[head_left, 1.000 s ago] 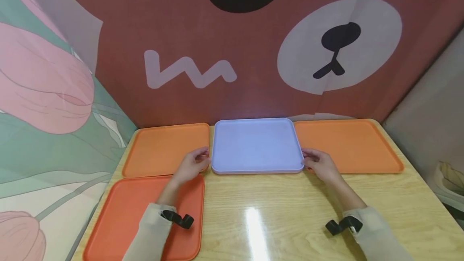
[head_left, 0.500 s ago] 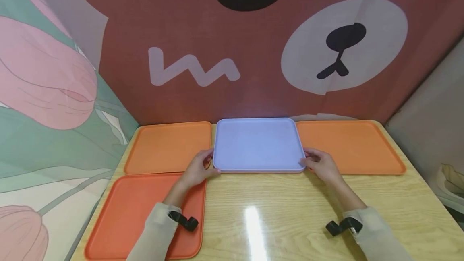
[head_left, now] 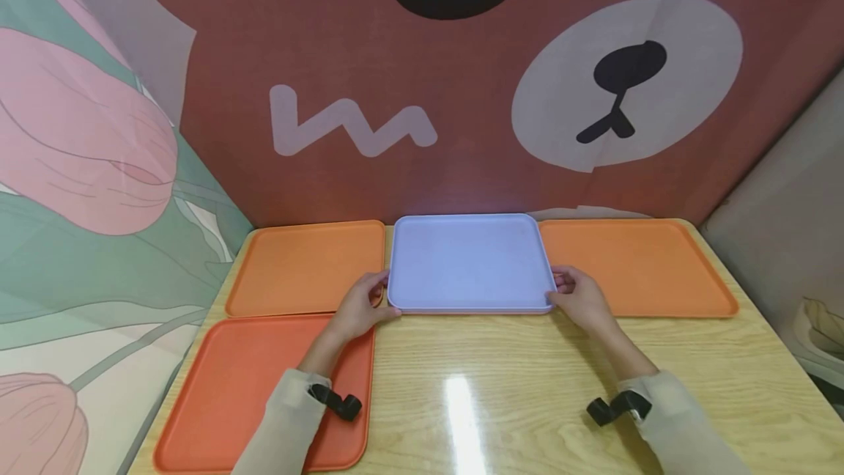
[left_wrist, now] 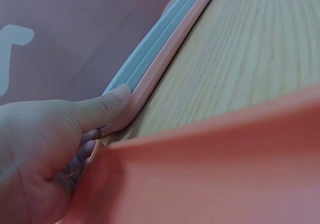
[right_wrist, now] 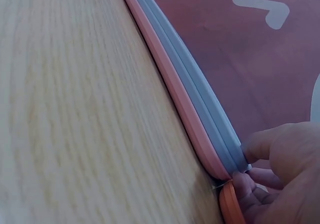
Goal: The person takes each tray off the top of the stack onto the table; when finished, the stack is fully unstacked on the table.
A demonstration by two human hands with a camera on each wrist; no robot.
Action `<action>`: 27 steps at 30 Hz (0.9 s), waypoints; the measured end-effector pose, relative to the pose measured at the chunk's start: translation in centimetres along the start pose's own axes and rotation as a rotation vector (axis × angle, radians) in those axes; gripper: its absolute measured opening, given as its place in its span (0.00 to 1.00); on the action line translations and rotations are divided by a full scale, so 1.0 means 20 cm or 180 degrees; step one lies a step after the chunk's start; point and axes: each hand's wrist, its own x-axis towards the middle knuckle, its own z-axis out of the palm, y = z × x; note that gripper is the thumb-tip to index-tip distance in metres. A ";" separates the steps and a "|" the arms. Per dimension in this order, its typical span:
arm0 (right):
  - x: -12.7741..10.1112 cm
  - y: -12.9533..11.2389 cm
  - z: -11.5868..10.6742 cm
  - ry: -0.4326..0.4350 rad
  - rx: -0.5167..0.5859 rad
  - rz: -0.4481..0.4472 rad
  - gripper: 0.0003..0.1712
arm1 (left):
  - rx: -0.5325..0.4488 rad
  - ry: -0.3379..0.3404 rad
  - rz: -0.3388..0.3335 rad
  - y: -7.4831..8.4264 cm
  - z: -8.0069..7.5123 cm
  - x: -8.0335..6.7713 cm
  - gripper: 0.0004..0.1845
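A lavender tray [head_left: 471, 262] lies flat at the far middle of the table, topmost of a stack. In the left wrist view its edge [left_wrist: 159, 39] and a second pale-blue edge sit above a pinkish tray [left_wrist: 160, 66]. My left hand [head_left: 358, 309] grips the stack's near-left corner, thumb along the front and other fingers at the side, partly hidden. At the near-right corner, my right hand [head_left: 585, 304] pinches the pale-blue edges [right_wrist: 200, 98] between thumb and fingers. Its lower fingers touch the orange tray's corner [right_wrist: 230, 204].
One orange tray [head_left: 306, 270] flanks the stack on the left, another orange tray [head_left: 646, 266] on the right. A red-orange tray [head_left: 231, 394] lies at the near left, under my left forearm. Printed cloth [head_left: 461, 94] hangs right behind the table [head_left: 527, 394].
The stack's top edges have lined up as my left thumb came round to the front corner. My right thumb has come onto the near-right corner. The view shifted slightly.
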 end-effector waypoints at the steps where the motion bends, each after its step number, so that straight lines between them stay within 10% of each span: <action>1: 0.00 -0.01 0.00 -0.0015 -0.0020 0.0018 0.31 | 0.0000 0.0006 -0.0013 0.00 0.00 0.00 0.43; 19: 0.01 -0.02 -0.09 -0.0029 0.0413 0.0097 0.32 | 0.0074 0.0029 -0.0035 -0.01 0.00 0.01 0.42; 27: -0.01 -0.06 -0.11 -0.0183 0.1347 0.0163 0.33 | 0.0123 -0.0082 -0.0163 0.00 0.00 0.01 0.42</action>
